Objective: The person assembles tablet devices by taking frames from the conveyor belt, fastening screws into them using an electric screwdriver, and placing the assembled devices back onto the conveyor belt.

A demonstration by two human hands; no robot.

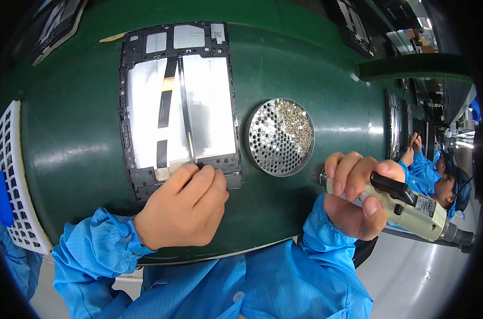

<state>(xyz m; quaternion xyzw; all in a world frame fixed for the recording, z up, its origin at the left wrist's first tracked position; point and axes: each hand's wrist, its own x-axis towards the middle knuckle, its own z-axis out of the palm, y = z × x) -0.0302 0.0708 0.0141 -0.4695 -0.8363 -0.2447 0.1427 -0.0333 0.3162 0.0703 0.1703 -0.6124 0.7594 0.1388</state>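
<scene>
Left hand (182,208) rests fingers-down on the near edge of the open tablet frame (180,106), fingertips pressing its near rim, grip closed loosely, clamped on nothing visible. Frame lies flat on the green table (71,143), centre-left, silver panels and a black ribbon cable (166,106) showing inside. Right hand (358,196) is clamped around an electric screwdriver (406,207), held near-right just off the table edge, tip toward the left. Round screw tray (280,136) sits between frame and right hand, just right of the frame. White basket (10,175) at far left edge. Another person (438,175) works at right.
</scene>
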